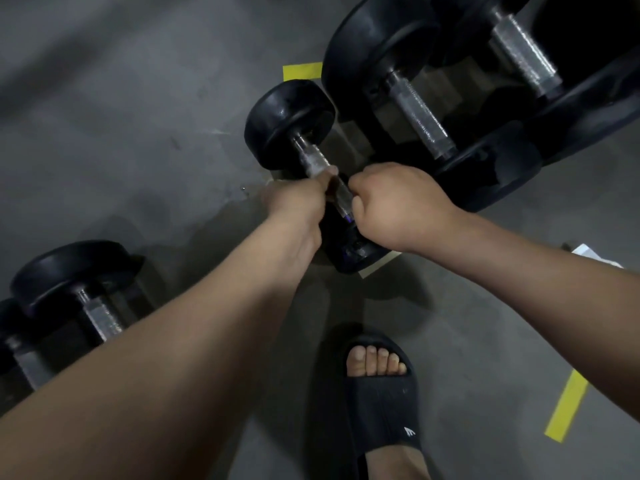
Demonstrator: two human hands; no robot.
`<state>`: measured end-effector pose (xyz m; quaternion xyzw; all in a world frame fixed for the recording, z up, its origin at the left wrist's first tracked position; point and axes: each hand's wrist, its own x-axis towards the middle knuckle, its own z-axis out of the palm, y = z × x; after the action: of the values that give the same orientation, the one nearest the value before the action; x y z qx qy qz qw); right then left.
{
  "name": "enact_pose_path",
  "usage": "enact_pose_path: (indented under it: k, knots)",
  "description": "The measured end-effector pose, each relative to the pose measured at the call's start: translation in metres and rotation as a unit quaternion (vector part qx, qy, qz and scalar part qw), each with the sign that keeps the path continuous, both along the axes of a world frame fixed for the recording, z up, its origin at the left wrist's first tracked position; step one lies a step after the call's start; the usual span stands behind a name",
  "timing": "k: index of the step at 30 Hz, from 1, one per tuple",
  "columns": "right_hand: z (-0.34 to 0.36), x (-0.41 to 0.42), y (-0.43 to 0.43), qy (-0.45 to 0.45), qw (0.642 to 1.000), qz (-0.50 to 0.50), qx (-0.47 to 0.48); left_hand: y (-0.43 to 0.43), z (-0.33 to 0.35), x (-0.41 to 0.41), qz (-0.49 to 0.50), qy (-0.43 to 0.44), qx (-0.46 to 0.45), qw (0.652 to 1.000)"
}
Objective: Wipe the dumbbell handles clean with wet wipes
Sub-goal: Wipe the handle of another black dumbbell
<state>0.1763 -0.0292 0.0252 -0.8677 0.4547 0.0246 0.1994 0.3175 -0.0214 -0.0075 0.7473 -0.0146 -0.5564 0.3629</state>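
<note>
A small black dumbbell (289,123) lies on the grey floor in the middle of the head view, its metal handle (313,162) running down to the right. My left hand (298,200) curls around the middle of the handle from the left. My right hand (398,206) is a fist closed on the handle's lower end, hiding most of the near weight (349,251). The bar looks pale and shiny just above my left fingers. No wipe shows plainly; I cannot tell whether one is inside either hand.
Two larger dumbbells (419,112) (526,53) lie at the upper right, another one (97,310) at the lower left. My foot in a black slide (381,393) stands below. Yellow tape marks (303,71) (568,407) are on the floor. A white object (588,252) sits by my right forearm.
</note>
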Motion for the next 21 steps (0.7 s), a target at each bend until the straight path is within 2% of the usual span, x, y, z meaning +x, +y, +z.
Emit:
enact_pose_path:
  k: [5, 7, 12, 15, 21]
  knots:
    - [0.004, 0.003, -0.003, 0.006, 1.000, -0.005, 0.028, -0.016, 0.003, 0.013, -0.010, 0.051, 0.003, 0.999]
    - [0.004, 0.003, -0.003, 0.012, 0.999, -0.007, 0.031, -0.012, 0.004, 0.012, -0.003, 0.037, 0.010, 0.999]
    - [0.007, 0.005, -0.004, 0.035, 0.998, -0.018, 0.044, 0.022, 0.005, -0.002, -0.136, 0.009, 0.032, 0.990]
    - [0.015, 0.009, -0.006, 0.033, 0.996, -0.045, 0.070, 0.033, 0.012, 0.004, -0.180, 0.017, 0.002, 0.983]
    - [0.036, 0.021, 0.001, -0.019, 0.994, -0.070, 0.077, 0.061, 0.042, 0.048, -0.220, -0.060, -0.070, 0.971]
